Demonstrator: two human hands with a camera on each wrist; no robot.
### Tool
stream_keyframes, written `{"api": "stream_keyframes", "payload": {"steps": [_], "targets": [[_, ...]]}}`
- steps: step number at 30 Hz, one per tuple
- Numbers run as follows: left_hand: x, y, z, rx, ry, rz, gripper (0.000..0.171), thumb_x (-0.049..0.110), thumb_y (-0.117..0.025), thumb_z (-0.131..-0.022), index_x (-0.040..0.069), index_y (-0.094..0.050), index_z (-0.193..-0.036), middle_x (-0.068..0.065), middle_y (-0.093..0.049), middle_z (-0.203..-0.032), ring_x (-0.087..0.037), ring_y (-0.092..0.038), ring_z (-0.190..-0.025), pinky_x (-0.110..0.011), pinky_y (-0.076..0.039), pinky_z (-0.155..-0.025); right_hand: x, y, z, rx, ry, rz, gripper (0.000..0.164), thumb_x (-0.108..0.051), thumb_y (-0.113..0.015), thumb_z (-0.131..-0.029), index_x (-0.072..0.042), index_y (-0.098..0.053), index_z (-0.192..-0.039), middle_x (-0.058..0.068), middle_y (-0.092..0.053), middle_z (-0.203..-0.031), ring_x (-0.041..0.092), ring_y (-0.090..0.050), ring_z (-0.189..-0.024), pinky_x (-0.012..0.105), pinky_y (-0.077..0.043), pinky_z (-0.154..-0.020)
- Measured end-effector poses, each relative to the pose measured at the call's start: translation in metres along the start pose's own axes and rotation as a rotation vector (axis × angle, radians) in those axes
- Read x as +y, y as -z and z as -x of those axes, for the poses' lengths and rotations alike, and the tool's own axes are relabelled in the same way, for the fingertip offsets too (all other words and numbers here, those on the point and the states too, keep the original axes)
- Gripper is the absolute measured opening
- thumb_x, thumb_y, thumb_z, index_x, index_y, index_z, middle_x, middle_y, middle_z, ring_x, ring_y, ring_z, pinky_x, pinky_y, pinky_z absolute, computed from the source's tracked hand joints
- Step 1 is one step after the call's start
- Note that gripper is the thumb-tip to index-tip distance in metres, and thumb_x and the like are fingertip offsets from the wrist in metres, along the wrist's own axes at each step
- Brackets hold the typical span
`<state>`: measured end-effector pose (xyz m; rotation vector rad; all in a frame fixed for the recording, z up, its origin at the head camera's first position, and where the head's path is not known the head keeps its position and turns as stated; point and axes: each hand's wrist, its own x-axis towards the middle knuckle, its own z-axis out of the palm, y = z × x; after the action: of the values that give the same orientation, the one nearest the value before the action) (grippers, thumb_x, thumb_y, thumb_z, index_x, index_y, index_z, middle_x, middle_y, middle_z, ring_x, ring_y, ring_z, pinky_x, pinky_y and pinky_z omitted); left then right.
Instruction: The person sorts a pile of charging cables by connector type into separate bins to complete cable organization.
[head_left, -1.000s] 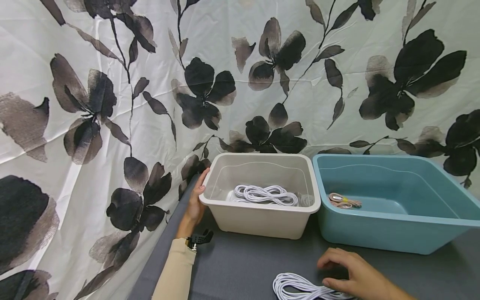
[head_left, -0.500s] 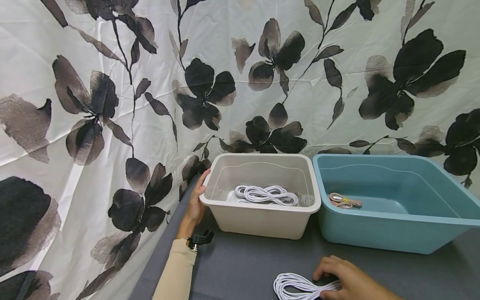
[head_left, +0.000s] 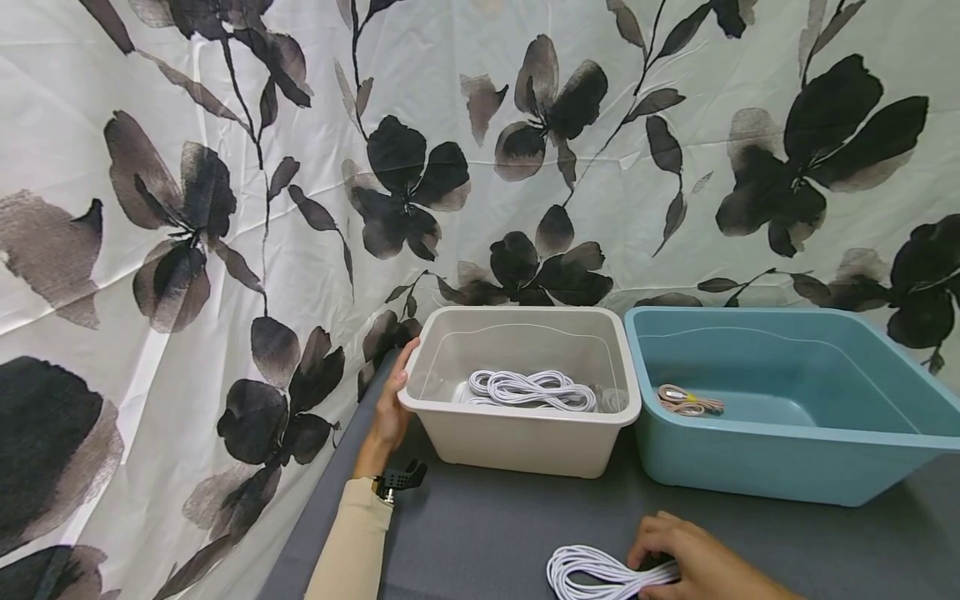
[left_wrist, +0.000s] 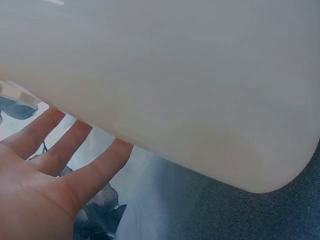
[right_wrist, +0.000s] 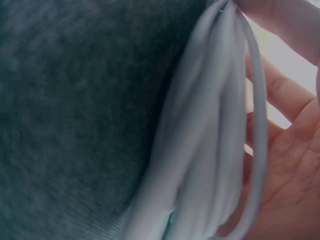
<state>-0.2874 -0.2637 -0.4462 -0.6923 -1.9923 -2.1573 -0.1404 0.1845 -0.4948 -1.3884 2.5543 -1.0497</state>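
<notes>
My right hand (head_left: 693,557) pinches the right end of a coiled bundle of white cable (head_left: 592,573), which lies on the grey cloth near the bottom of the head view. Close up in the right wrist view, the strands of the white cable (right_wrist: 200,130) run beside the palm, and the fingers (right_wrist: 285,92) reach behind them. My left hand (head_left: 390,412) rests against the left side of a beige bin (head_left: 517,437); in the left wrist view its straight fingers (left_wrist: 95,172) touch the bin's wall (left_wrist: 190,90).
Another looped white cable (head_left: 532,390) lies inside the beige bin. To its right stands a larger blue bin (head_left: 780,467) holding a small tan cable bundle (head_left: 688,402). Behind both hangs a white floral curtain (head_left: 480,200). Grey cloth (head_left: 480,525) covers the surface.
My right hand has lowered slightly and moved left, and its fingers have closed on the end of the white cable. The left hand and both bins have stayed in place.
</notes>
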Motion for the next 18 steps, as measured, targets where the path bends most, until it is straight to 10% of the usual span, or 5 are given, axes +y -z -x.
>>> {"api": "stream_keyframes", "payload": {"steps": [18], "targets": [[-0.0018,0.0014,-0.0013,0.014,0.033,0.006,0.069,0.032,-0.029,-0.095,0.023,-0.022,-0.164,-0.011,-0.025,-0.167,-0.043,-0.031,-0.140,-0.055,-0.034,-0.108,0.0023,-0.0026,-0.0001,0.028,0.029,0.043,0.016,-0.028,-0.083,-0.083,-0.029,-0.073,-0.095,-0.018,-0.061,-0.092,-0.006,-0.049,-0.087,0.021,-0.040,-0.065]]}}
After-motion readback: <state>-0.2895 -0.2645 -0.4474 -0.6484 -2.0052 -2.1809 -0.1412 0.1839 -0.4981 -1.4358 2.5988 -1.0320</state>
